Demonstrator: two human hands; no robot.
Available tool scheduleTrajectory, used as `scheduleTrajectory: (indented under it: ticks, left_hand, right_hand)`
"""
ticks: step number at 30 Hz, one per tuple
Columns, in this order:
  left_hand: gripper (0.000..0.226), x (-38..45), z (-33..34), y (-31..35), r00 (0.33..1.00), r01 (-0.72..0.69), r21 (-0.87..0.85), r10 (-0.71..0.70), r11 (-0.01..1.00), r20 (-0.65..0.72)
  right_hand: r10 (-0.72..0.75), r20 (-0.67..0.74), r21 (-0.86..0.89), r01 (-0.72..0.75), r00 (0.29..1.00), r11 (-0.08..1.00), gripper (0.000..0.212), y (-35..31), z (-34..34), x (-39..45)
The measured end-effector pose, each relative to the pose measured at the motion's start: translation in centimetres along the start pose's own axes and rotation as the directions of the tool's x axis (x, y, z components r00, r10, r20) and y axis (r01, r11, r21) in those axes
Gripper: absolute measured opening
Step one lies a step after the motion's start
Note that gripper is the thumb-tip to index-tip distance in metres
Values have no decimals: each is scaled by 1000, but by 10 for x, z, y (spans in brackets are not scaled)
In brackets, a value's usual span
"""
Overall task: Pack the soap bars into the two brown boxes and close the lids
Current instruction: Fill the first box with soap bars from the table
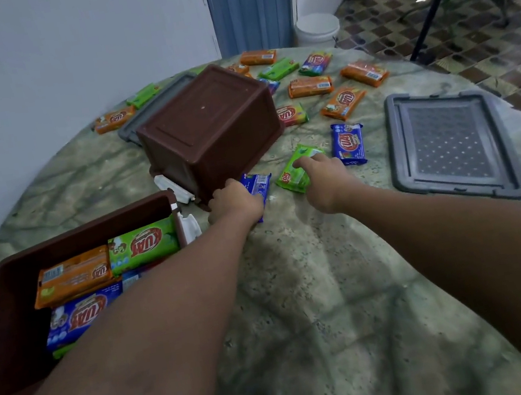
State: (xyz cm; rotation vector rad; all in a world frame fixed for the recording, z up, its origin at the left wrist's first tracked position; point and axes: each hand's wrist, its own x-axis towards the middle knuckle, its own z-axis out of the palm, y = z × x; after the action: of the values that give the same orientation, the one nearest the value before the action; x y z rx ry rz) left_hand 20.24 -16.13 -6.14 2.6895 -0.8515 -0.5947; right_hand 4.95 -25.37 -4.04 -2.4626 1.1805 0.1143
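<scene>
A person reaches with both bare arms across a round, marble-patterned table [321,291] strewn with wrapped soap bars. The left hand [235,201] curls its fingers round a blue soap bar [258,185] lying just beside the near corner of an upturned brown box [207,123], which sits bottom-up near the middle of the table. The right hand [326,182] rests on a green soap bar [297,170], forefinger stretched along the wrapper; whether the other fingers have closed on it cannot be told from here. Just right of that bar lies a second blue soap bar [348,143], untouched.

At the near left, the other brown box [4,312] stands open and partly filled: an orange bar [71,276], a green bar [143,244] and a blue bar [78,316] show inside, the left forearm crossing over its right side. A grey lid [452,146] lies flat on the right of the table, well apart from both boxes; a second grey lid [153,108] peeks out behind the upturned box.

More bars, mostly orange [310,85], with some green [278,69] and multicoloured [315,64], are scattered over the far side of the table. Beyond it stand a white bucket [318,28] on a patterned tile floor [466,32] and a plain pale wall [52,53].
</scene>
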Motion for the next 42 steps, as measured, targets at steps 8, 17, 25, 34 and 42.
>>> scheduleTrajectory:
  ticks: [8,17,25,34,42]
  left_hand:
    - [61,0,15,9,999,-10,-21,10,1000,35]
    - [35,-8,20,2,986,-137,-139,123,981,-109]
    - [54,-17,17,8,993,-112,-261,99,959,-64]
    - [57,-33,0,10,993,-112,-362,91,925,-74]
    - [57,-60,-44,6,963,-240,-403,163,883,-216]
  right_hand:
    - [-55,56,-173,63,997,983,82,10,3,17]
    - [-60,168,-419,126,984,899,98,8,13,28]
    - [-82,105,-545,127,991,829,73,-7,14,25]
    - [-47,38,-193,53,998,980,89,-5,24,2]
    - [-36,-87,16,38,996,999,87,-38,1,-11]
